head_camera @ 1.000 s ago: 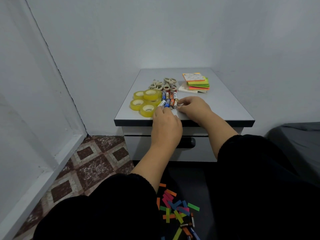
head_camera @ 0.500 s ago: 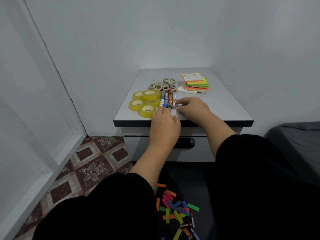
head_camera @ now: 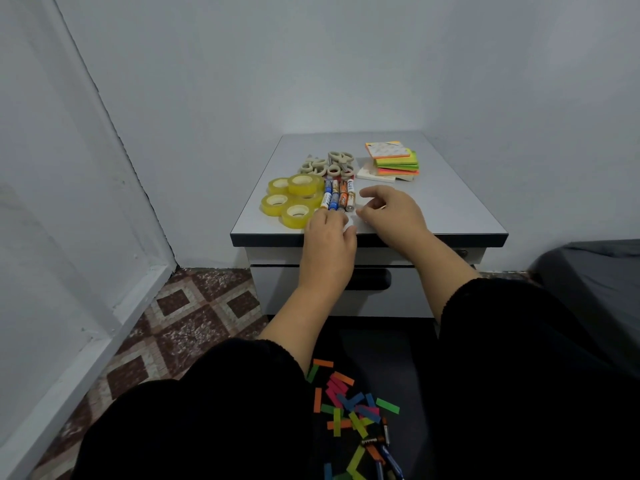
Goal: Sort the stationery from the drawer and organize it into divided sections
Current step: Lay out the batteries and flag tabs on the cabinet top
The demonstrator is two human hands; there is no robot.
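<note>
In the head view, a small grey cabinet top (head_camera: 450, 202) stands in the centre of the frame, against the pale wall. On its left part lie four yellow tape rolls (head_camera: 292, 200), flat, with their holes facing up. Just right of them is a row of batteries (head_camera: 337, 197), side by side and touching; their long axes run from the near edge of the top toward the wall, leaning a little to the right at the far end. Behind the batteries is a heap of small beige tape rolls (head_camera: 329, 164), and to the right of it a stack of sticky note pads (head_camera: 393, 159) in orange, green and pink.

The left hand (head_camera: 329, 237) rests at the near edge, its fingers bent down just before the near ends of the batteries; whether it pinches something I cannot tell. The right hand (head_camera: 391, 213) lies beside the row on its right, fingers loosely curled, holding nothing that I can see.

In the lower centre of the frame, on a dark surface between the black sleeves, lie scattered coloured paper strips (head_camera: 349, 403) pointing in many directions, and some more batteries (head_camera: 384, 455).
</note>
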